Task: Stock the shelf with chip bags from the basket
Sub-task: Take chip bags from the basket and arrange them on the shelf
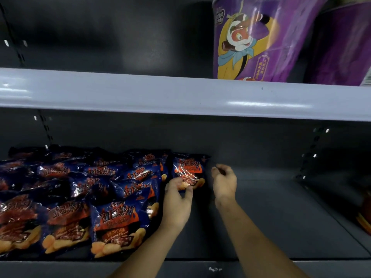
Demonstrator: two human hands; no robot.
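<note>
Several dark blue barbecue chip bags [112,221] lie in rows on the left half of the dark lower shelf [271,217]. The rightmost bag [187,169] stands at the back of the row. My left hand [177,201] reaches to its lower edge, with thumb and fingers touching the bag's bottom corner. My right hand [223,182] hovers just to the right of that bag, fingers loosely curled, holding nothing. The basket is out of view.
A grey shelf lip [180,95] crosses above the hands. On the upper shelf stand large purple snack bags [257,39] at the right. An orange packet [364,219] peeks in at the right edge. Slotted uprights [311,153] line the back panel.
</note>
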